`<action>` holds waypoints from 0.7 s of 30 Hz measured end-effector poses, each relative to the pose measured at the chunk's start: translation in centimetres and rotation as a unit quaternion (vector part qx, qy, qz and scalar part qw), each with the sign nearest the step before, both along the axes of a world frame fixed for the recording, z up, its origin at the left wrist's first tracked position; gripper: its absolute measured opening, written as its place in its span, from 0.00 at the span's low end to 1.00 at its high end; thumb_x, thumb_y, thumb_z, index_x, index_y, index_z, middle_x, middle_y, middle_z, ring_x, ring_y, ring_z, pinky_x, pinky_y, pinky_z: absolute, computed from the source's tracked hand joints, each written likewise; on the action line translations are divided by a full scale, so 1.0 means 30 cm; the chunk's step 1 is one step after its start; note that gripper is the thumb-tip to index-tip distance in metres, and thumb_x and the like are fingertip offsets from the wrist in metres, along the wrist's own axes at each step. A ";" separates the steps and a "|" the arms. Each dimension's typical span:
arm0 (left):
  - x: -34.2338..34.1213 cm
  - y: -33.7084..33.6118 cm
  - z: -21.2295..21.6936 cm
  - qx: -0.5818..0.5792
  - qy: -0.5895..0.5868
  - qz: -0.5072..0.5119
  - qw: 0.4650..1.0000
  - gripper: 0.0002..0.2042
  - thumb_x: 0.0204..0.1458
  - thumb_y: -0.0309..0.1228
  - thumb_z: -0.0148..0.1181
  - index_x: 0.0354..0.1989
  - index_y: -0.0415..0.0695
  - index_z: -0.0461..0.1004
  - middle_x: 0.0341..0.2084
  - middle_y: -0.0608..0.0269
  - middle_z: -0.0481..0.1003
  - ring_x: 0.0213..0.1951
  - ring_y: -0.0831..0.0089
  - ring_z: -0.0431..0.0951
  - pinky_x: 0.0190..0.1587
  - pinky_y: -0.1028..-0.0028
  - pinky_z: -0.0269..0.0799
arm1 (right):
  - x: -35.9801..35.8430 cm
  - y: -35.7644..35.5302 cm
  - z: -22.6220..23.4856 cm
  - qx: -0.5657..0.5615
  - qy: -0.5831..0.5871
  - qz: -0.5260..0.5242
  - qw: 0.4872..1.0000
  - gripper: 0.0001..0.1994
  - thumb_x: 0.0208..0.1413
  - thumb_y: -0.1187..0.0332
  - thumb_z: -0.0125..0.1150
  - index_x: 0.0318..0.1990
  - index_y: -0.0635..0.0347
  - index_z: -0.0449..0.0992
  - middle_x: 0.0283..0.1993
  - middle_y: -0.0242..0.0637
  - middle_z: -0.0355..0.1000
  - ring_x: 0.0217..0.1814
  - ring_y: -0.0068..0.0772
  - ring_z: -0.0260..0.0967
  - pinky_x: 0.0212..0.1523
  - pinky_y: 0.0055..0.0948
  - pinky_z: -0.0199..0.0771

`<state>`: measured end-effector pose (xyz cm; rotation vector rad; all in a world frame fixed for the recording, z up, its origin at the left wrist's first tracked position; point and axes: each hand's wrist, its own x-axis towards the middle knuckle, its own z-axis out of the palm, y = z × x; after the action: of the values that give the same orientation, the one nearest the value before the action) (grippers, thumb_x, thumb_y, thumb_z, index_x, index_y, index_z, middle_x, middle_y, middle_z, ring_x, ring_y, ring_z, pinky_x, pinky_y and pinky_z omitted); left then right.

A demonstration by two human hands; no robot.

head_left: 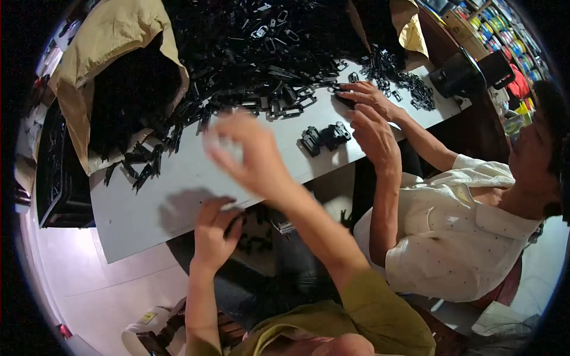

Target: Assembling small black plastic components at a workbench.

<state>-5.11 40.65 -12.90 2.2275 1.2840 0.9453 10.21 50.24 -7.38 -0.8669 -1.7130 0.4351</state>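
My left hand (216, 234) is at the near edge of the white table (142, 219), its fingers curled toward the thumb. Something small and dark shows between them, apparently a black plastic part, though its shape is mostly hidden. Raised over the tabletop, my right hand (249, 155) is smeared by motion, and I cannot make out whether its fingers hold anything. Just beyond it spreads a large heap of black plastic parts (261, 83), many of them narrow frames with oblong openings.
A tan sack (119, 29) full of black parts gapes at the left. At the right sits a co-worker in a white shirt (451, 237), with a hand (377, 136) near a small stack of black parts (325, 137). Another sack (409, 29) stands at the back.
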 end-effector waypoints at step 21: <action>0.125 0.176 0.024 -0.041 0.178 0.055 0.982 0.22 0.42 0.32 0.62 0.49 0.49 0.71 0.53 0.60 0.65 0.55 0.59 0.63 0.56 0.61 0.56 | 1.282 0.748 -0.154 -0.471 -0.350 -0.410 0.698 0.61 0.20 0.43 0.77 0.67 0.20 0.41 0.70 0.64 0.28 0.71 0.69 0.33 0.64 0.53 0.53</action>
<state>-1.36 45.93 -12.18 2.3526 1.5821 0.5314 48.66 72.68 -12.00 -2.6985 -1.4220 0.3514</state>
